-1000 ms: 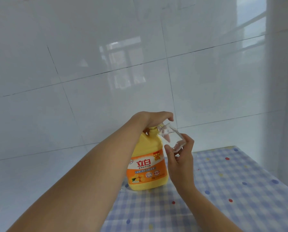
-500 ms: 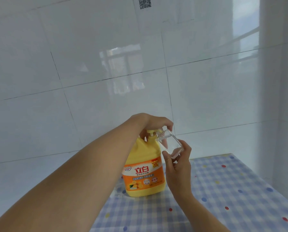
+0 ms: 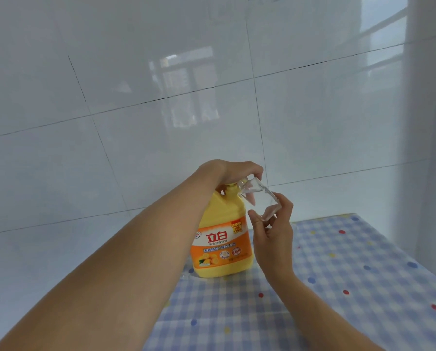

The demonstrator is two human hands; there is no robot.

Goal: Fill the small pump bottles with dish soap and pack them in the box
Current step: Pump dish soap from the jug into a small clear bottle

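We see the left hand (image 3: 233, 172) on top of the dish soap jug (image 3: 222, 236). Its fingers are curled down over the pump head (image 3: 231, 188) and cover most of it, so we see only a small yellow part of the pump under the hand. We cannot tell if the hand is pushing the pump down.

The right hand (image 3: 272, 236) pinches the small bottle (image 3: 258, 201) at its lower end, with the thumb on the near side and the other fingers on the far right side. This bottle is of clear plastic and carries no pump on it. It is in the air above the table, just right of the neck of the jug. It is tilted, with the base low and to the right and the open mouth high and to the left. The mouth is just beside the pump head, under the fingertips of the left hand. Whether the spout is inside the mouth is hidden from us. We also cannot tell if there is soap in the bottle.

The jug is yellow with an orange label and stands upright at the far left corner of the tablecloth (image 3: 338, 287), which is blue and white checked with coloured dots. Behind it is a wall (image 3: 161, 110) of glossy white tiles.
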